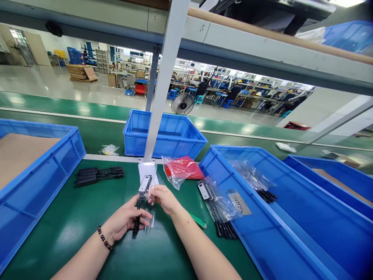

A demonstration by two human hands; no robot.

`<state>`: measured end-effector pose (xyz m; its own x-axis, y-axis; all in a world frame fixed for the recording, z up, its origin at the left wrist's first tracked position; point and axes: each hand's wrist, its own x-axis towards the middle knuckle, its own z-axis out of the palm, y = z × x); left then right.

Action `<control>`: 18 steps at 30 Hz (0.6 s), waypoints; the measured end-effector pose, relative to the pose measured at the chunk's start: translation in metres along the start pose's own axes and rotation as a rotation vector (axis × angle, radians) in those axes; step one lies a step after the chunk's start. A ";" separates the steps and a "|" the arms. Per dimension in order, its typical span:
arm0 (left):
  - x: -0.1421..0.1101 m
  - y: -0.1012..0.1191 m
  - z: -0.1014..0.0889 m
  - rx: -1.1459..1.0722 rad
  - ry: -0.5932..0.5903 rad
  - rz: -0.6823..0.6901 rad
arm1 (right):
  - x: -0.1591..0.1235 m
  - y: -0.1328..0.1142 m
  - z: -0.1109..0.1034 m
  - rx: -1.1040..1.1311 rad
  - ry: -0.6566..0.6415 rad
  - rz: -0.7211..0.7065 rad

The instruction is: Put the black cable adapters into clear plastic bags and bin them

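Observation:
My left hand (126, 218), a beaded bracelet at its wrist, is closed around the dark shaft of a slim black antenna-like device (136, 217). The upper end of that device carries a white label and points away from me. My right hand (163, 197) pinches a clear plastic bag (150, 190) beside the labelled end; how far the bag covers the device I cannot tell. Just beyond both hands lies a white sheet or stack of bags (147, 169). Left of them rest several similar black devices (99, 175) in a row. Several bagged ones (218, 206) lie to the right.
A red bag in clear plastic (186, 168) and a green object (198, 221) lie on the green table (72, 229). Blue bins stand at left (58, 163), back (186, 146) and right (279, 221). A white post (164, 77) rises behind my hands, under a shelf.

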<state>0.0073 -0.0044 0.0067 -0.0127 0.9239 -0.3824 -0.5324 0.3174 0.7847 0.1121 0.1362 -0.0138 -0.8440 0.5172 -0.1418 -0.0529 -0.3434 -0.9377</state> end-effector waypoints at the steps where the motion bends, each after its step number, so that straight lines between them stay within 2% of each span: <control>1: -0.001 0.000 0.000 -0.015 -0.025 -0.007 | 0.000 -0.002 -0.003 0.021 -0.008 0.004; 4: 0.002 -0.004 0.001 -0.054 0.037 0.030 | -0.003 -0.005 -0.004 -0.011 -0.091 0.045; 6: 0.005 -0.007 0.002 -0.065 0.115 0.064 | -0.006 -0.005 0.000 -0.109 -0.170 0.071; 8: 0.007 -0.010 0.003 -0.071 0.137 0.094 | -0.009 -0.005 0.004 -0.216 -0.218 0.064; 11: 0.006 -0.011 0.004 -0.098 0.055 0.081 | -0.012 -0.009 0.004 -0.224 -0.209 0.012; 15: 0.002 -0.011 0.005 -0.104 -0.141 -0.044 | -0.013 -0.019 -0.003 -0.093 -0.150 -0.108; 18: 0.000 -0.012 0.005 -0.077 -0.141 -0.043 | -0.015 -0.022 -0.005 -0.128 -0.233 -0.128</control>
<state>0.0181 -0.0064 0.0001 0.1275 0.9324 -0.3382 -0.5930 0.3450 0.7276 0.1292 0.1399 0.0072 -0.9354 0.3510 0.0427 -0.1114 -0.1778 -0.9777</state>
